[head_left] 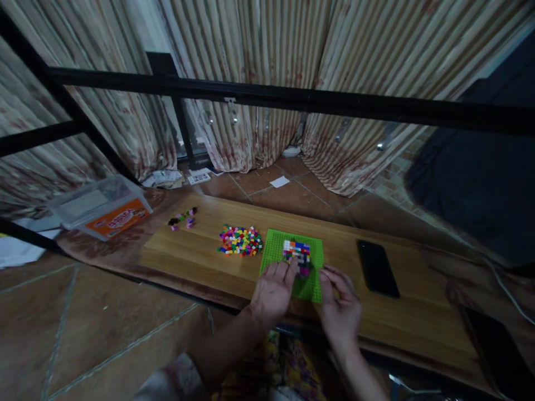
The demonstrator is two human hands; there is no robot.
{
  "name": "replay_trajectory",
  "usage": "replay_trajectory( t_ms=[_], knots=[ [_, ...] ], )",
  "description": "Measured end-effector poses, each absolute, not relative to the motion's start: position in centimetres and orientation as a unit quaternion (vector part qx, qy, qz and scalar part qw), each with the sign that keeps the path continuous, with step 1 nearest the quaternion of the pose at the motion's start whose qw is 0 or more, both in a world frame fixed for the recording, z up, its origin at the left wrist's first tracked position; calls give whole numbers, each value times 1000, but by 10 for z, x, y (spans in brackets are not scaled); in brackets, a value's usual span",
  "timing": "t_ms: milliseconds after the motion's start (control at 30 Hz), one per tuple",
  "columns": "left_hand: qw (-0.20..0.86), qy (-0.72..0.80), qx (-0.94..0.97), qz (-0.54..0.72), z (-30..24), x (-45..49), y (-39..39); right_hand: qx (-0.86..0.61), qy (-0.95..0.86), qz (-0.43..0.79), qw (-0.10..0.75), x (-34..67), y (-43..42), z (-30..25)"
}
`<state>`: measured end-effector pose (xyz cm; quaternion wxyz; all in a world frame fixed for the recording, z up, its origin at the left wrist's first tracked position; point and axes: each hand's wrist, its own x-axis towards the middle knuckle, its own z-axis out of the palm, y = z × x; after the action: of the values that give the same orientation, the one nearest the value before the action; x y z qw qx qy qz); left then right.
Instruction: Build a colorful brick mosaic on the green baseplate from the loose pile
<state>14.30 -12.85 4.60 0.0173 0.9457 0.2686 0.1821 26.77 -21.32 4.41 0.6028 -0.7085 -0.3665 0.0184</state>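
Note:
A green baseplate [277, 249] lies on the wooden board [200, 262] in front of me. A small block of mixed-colour bricks [296, 250] is stuck on it near its middle. My left hand [273, 289] rests on the plate's near left part, fingers stretched toward the brick block and touching its lower edge. My right hand [340, 303] sits at the plate's near right corner with fingers curled; what they hold, if anything, is hidden. A heap of loose coloured bricks [240, 240] lies just left of the plate.
A black phone [377, 267] lies right of the plate. A few purple and dark bricks [183, 218] sit at the board's far left. A clear plastic box with an orange label [102, 206] stands beyond them. A black metal frame [267, 97] crosses overhead, curtains behind.

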Motion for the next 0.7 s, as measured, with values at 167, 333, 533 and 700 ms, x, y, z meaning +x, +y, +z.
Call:
replay_trajectory(
  t_ms=[167,333,533,700],
  knots=[
    [121,370,891,233,27,87,-128,-697,-444,103,553,236,-206,50],
    [135,490,816,276,10,37,-102,-679,-559,166,446,195,-172,34],
    [164,524,790,272,11,18,-73,-662,-635,94,386,174,-106,14],
    [179,541,778,266,10,19,-69,-659,-678,50,322,168,-68,13]
  ],
)
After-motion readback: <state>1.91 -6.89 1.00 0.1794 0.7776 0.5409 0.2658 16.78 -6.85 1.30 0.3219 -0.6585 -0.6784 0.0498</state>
